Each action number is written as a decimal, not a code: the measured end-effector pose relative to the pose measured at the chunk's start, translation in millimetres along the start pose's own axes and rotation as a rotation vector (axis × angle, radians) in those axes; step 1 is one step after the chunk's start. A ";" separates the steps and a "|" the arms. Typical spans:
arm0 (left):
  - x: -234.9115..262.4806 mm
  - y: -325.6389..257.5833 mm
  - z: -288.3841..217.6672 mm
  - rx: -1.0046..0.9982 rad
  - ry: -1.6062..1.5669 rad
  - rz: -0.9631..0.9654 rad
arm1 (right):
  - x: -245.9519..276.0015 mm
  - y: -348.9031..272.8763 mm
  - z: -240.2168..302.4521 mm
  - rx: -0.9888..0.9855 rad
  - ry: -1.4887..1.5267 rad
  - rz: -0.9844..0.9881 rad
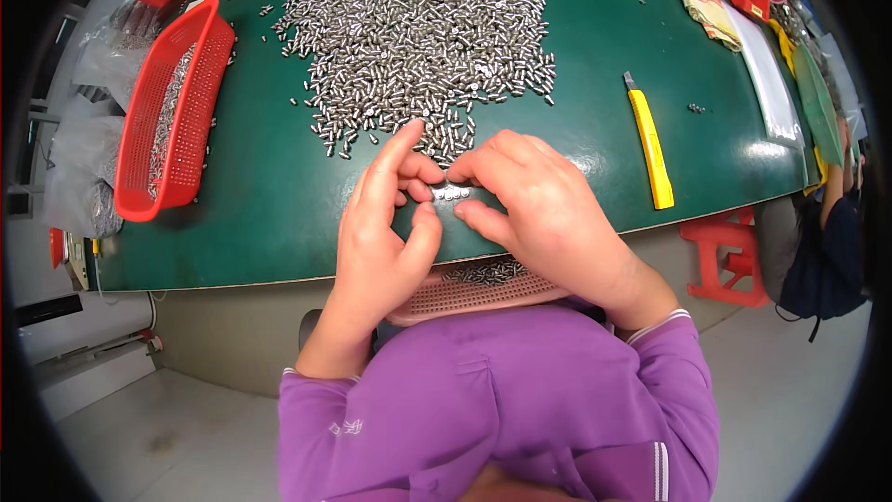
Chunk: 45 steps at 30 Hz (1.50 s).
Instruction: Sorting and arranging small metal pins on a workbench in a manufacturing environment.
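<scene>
Between my two hands a short row of small shiny metal pieces [452, 193] lies on the green table. My left hand [379, 209] is on its left, thumb and fingers apart, with one fingertip reaching the near edge of a large heap of small bullet-shaped metal pieces [423, 33]. From the other side, my right hand [539, 195] has its index fingertip and thumb tip spread on either side of the row's right end. Its other fingers are curled and partly hidden. Neither hand visibly grips a piece.
A red plastic basket [177, 112] with metal pieces stands at left. Below the table edge, a pink basket [483, 296] holds more pieces. A yellow utility knife [652, 149], blade out, lies at right. Bags and cloth [701, 0] crowd the far right. A red stool [728, 256] stands beyond the edge.
</scene>
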<state>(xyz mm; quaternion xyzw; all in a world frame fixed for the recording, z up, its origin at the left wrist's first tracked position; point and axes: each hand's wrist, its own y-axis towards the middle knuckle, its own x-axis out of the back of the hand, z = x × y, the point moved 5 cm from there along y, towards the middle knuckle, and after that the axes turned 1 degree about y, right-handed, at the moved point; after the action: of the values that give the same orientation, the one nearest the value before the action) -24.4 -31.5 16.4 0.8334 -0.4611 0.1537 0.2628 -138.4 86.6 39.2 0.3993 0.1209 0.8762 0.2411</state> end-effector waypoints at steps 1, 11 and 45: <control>0.7 -1.0 3.4 0.018 -0.044 -0.038 | -1.1 0.2 0.8 -0.001 -0.001 -0.001; 2.5 -2.5 7.7 0.053 -0.112 -0.127 | -6.7 -5.3 2.9 0.038 -0.002 0.130; -14.3 11.2 -14.0 -0.082 0.157 -0.050 | 10.9 1.8 -11.6 -0.049 -0.046 -0.039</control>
<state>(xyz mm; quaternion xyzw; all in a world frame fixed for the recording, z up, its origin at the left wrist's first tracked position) -41.6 -18.5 24.1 0.8186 -0.4240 0.1930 0.3360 -153.9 90.4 39.3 0.4111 0.1017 0.8646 0.2705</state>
